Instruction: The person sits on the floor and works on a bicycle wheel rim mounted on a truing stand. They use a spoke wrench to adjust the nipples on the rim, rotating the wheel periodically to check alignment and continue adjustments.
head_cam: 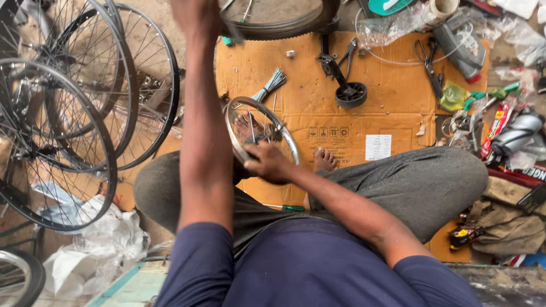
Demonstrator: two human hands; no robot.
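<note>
I sit cross-legged on a sheet of cardboard (398, 96). My right hand (268, 163) grips the near edge of a small shiny metal wheel rim (287, 139) that stands tilted on my lap, with spokes (250, 128) and a hub inside it. My left hand (196, 17) is raised high at the top of the frame, blurred, and seems to hold a thin dark tool (233, 31); what it is I cannot make out. A bundle of loose spokes (272, 84) lies on the cardboard just beyond the rim.
Several spoked bicycle wheels (68, 113) lean at the left. A tyre (284, 25) lies at the top. Scissors (429, 62), pliers (348, 54), a black pedal-like part (350, 94), a screwdriver (287, 208), plastic bags and packets crowd the right side.
</note>
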